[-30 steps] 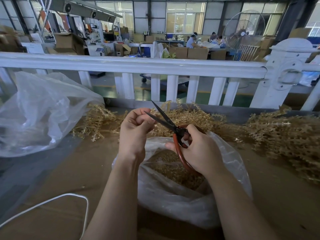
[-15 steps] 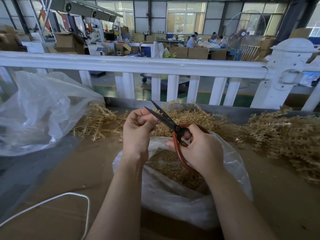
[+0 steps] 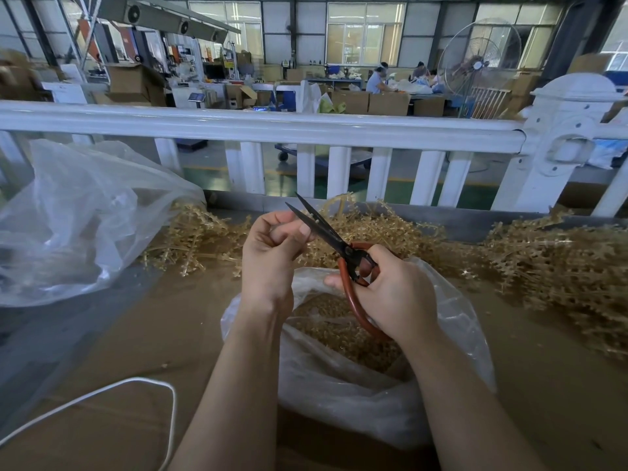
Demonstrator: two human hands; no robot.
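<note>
My right hand (image 3: 390, 294) grips red-handled scissors (image 3: 343, 253), whose dark blades stand slightly apart and point up and left. My left hand (image 3: 272, 253) is curled, its thumb and fingers pinching something small right at the blades; the piece itself is hidden by the fingers. Both hands hover over an open clear plastic bag (image 3: 356, 396) holding small tan cut pieces (image 3: 339, 331).
Tan plastic sprue branches lie in heaps behind the hands (image 3: 373, 229), at the left (image 3: 193, 239) and at the right (image 3: 557, 277). A large clear bag (image 3: 74, 219) sits at the left. A white cord (image 3: 136, 385) loops at the front left. A white railing (image 3: 272, 127) borders the brown table (image 3: 560, 385).
Both hands have shifted slightly up and to the right together. The scissor blades have narrowed a little beside the left fingers.
</note>
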